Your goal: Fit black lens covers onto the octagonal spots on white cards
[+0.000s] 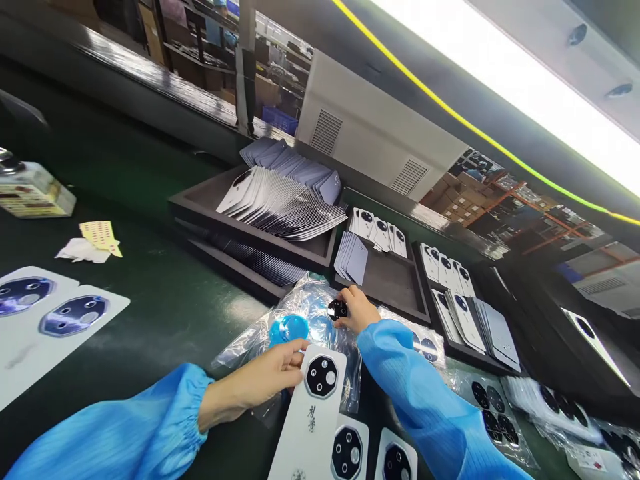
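Note:
My left hand (265, 378) grips the top edge of a white phone back cover (313, 413) with a black round camera ring, lying on the green mat. My right hand (356, 309) pinches a small black camera-lens piece (338, 309) above a clear plastic bag (305, 320) that holds a blue round film (289, 329). Both arms wear blue sleeves. Two more white covers (350, 453) with black camera rings lie just below the held one.
Dark trays (210, 200) at the back hold fanned stacks of white and grey-blue covers (285, 203). More covers fill trays on the right (467, 313). Bagged lens pieces (493, 400) lie at right. White covers (60, 313), paper scraps (95, 240) and a bottle (30, 190) sit at left.

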`<action>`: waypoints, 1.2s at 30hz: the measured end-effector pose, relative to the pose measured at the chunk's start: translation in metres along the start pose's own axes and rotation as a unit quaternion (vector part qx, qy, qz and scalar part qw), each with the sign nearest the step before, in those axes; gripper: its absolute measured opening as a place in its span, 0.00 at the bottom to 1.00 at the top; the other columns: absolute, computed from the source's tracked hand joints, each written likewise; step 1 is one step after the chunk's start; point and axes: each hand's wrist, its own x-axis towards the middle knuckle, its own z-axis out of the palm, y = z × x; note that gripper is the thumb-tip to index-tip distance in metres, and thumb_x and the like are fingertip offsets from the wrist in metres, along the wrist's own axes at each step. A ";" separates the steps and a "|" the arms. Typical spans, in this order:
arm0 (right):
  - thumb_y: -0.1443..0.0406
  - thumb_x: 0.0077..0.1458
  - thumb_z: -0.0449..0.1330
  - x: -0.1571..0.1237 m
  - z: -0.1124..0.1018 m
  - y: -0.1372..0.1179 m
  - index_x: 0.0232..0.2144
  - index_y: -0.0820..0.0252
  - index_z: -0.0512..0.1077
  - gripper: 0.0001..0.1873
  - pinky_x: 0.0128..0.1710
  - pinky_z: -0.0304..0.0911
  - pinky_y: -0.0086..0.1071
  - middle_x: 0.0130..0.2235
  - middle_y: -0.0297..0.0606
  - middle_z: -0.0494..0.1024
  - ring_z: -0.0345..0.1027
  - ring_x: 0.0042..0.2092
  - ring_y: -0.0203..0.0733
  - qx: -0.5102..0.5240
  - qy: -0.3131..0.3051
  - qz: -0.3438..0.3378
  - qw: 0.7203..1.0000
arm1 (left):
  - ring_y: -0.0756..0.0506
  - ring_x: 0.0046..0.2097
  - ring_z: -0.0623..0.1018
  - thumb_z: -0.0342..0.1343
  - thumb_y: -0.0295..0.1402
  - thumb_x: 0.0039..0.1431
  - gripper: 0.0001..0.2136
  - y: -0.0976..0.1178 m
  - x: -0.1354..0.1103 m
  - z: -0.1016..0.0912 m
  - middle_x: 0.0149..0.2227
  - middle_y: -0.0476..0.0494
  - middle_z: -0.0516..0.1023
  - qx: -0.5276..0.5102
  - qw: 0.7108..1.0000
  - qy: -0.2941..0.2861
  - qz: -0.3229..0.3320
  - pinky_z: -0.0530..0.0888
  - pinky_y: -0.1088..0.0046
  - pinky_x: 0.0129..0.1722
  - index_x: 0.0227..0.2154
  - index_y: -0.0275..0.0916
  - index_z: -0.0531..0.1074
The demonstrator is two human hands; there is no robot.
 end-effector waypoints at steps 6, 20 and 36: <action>0.68 0.39 0.72 -0.001 -0.002 -0.003 0.40 0.55 0.64 0.27 0.36 0.66 0.35 0.44 0.38 0.65 0.63 0.49 0.48 -0.017 0.001 -0.008 1.000 | 0.42 0.42 0.76 0.54 0.33 0.49 0.16 0.014 0.003 0.007 0.40 0.43 0.78 0.047 0.998 0.029 -0.010 0.69 0.69 0.41 0.43 0.37 0.68; 0.73 0.50 0.61 -0.025 -0.009 -0.010 0.43 0.65 0.67 0.15 0.46 0.66 0.43 0.47 0.49 0.65 0.61 0.50 0.53 -0.048 0.014 -0.086 0.995 | 0.44 0.35 0.77 0.58 0.37 0.50 0.14 -0.002 0.012 0.000 0.36 0.43 0.78 0.023 0.998 0.057 0.005 0.68 0.74 0.30 0.39 0.37 0.71; 0.68 0.52 0.60 -0.023 -0.008 0.002 0.44 0.66 0.66 0.16 0.46 0.66 0.43 0.44 0.48 0.67 0.64 0.48 0.52 -0.046 0.010 -0.090 0.995 | 0.43 0.37 0.78 0.57 0.36 0.51 0.15 0.009 0.008 0.002 0.37 0.43 0.79 0.022 0.998 0.052 -0.009 0.69 0.72 0.33 0.41 0.36 0.71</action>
